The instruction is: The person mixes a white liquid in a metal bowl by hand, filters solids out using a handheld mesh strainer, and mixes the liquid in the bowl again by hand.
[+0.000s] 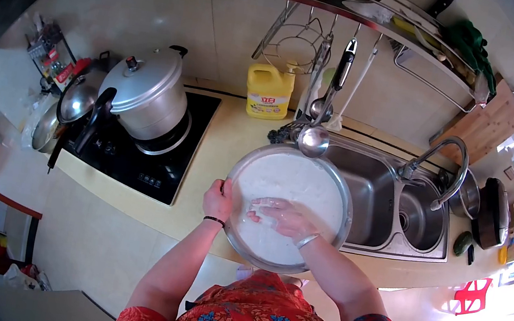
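Head view: a wide metal bowl (347,216) sat at the middle of the frame, by the front edge of the desk (227,140), filled with a white, wet-looking mixture (298,174). The left hand (218,200) was clenched on the bowl's left rim, a dark bracelet (214,221) at its wrist. The right hand (283,219) lay at the mixture, fingers spread loosely and smeared white; whether it pinched any of the mixture I could not tell. A pale bangle (307,240) circled that wrist.

Just beside the bowl, right of centre, was a double sink (362,182) with a curved tap (464,164). A ladle (313,141) hung just above the bowl's far rim. Near it, at upper centre, stood a yellow jug (269,93). At left, a lidded pot (148,96) stood on a black hob (110,156).
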Action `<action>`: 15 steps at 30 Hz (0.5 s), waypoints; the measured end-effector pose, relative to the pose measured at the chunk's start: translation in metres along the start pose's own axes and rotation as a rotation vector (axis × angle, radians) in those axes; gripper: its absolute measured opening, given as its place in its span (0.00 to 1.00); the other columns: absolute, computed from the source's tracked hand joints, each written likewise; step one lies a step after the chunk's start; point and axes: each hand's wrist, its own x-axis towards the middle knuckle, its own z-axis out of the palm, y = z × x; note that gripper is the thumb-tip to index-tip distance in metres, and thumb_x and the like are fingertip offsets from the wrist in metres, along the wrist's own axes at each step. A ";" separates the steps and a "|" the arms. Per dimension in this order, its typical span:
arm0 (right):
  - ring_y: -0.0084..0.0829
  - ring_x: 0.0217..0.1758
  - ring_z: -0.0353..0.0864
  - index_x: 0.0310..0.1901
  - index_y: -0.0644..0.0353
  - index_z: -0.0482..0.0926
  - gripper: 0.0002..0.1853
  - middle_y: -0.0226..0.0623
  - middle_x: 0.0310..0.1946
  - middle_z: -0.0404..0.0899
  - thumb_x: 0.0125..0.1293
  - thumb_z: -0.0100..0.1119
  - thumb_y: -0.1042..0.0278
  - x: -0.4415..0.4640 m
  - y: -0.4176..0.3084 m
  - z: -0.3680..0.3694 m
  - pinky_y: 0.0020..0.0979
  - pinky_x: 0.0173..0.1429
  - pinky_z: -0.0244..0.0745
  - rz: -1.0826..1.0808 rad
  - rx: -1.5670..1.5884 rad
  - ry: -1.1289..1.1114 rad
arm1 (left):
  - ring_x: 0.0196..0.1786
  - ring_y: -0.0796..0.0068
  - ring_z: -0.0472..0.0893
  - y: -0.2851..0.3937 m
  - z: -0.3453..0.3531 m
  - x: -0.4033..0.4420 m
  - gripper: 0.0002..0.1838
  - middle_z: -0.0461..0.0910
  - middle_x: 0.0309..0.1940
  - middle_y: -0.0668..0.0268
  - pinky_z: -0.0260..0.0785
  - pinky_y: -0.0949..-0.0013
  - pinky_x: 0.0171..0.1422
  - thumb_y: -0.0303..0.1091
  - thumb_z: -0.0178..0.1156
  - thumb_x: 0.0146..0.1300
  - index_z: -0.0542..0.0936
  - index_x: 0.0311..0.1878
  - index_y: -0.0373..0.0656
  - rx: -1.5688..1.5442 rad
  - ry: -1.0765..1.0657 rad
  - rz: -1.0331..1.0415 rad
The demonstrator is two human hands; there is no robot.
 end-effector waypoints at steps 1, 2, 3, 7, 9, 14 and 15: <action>0.32 0.40 0.75 0.49 0.71 0.69 0.14 0.42 0.41 0.73 0.64 0.48 0.71 -0.002 -0.001 0.001 0.29 0.46 0.72 -0.017 -0.013 0.030 | 0.28 0.53 0.77 0.001 -0.001 0.000 0.19 0.77 0.22 0.54 0.68 0.58 0.32 0.47 0.49 0.61 0.76 0.31 0.39 0.004 0.002 0.006; 0.32 0.39 0.76 0.49 0.71 0.69 0.15 0.42 0.40 0.74 0.64 0.49 0.71 -0.005 -0.003 0.002 0.29 0.47 0.72 -0.035 -0.026 0.060 | 0.27 0.53 0.77 0.001 -0.001 0.000 0.19 0.77 0.22 0.54 0.68 0.58 0.32 0.47 0.49 0.61 0.76 0.30 0.40 0.008 0.003 0.012; 0.32 0.39 0.76 0.49 0.71 0.69 0.15 0.42 0.40 0.74 0.64 0.49 0.71 -0.007 -0.005 0.004 0.29 0.47 0.72 -0.035 -0.027 0.060 | 0.27 0.53 0.77 0.000 0.000 0.000 0.19 0.77 0.22 0.54 0.68 0.58 0.32 0.47 0.49 0.61 0.76 0.30 0.40 0.007 0.003 0.012; 0.30 0.35 0.78 0.48 0.70 0.70 0.16 0.40 0.34 0.76 0.63 0.52 0.67 -0.011 -0.011 0.004 0.25 0.40 0.75 0.024 -0.153 0.228 | 0.27 0.54 0.77 -0.003 0.002 0.001 0.19 0.77 0.21 0.54 0.68 0.58 0.31 0.47 0.49 0.62 0.76 0.30 0.40 0.014 0.013 0.016; 0.29 0.33 0.78 0.47 0.69 0.71 0.17 0.39 0.31 0.76 0.63 0.53 0.64 -0.011 -0.013 0.002 0.23 0.36 0.75 0.034 -0.175 0.266 | 0.26 0.54 0.77 -0.002 0.001 0.001 0.19 0.76 0.21 0.55 0.68 0.58 0.31 0.47 0.49 0.62 0.76 0.30 0.40 0.020 0.010 0.016; 0.27 0.26 0.77 0.40 0.68 0.72 0.23 0.37 0.27 0.75 0.66 0.46 0.49 -0.012 -0.014 -0.004 0.22 0.29 0.72 0.058 -0.110 0.301 | 0.26 0.55 0.77 -0.003 0.001 0.001 0.19 0.76 0.20 0.55 0.68 0.58 0.31 0.47 0.49 0.62 0.76 0.30 0.39 0.016 0.010 0.019; 0.27 0.26 0.77 0.40 0.68 0.72 0.23 0.37 0.27 0.75 0.66 0.46 0.49 -0.012 -0.016 -0.004 0.22 0.29 0.72 0.058 -0.111 0.300 | 0.26 0.55 0.77 -0.003 0.001 0.001 0.19 0.76 0.20 0.55 0.68 0.58 0.31 0.47 0.49 0.62 0.76 0.30 0.39 0.016 0.010 0.018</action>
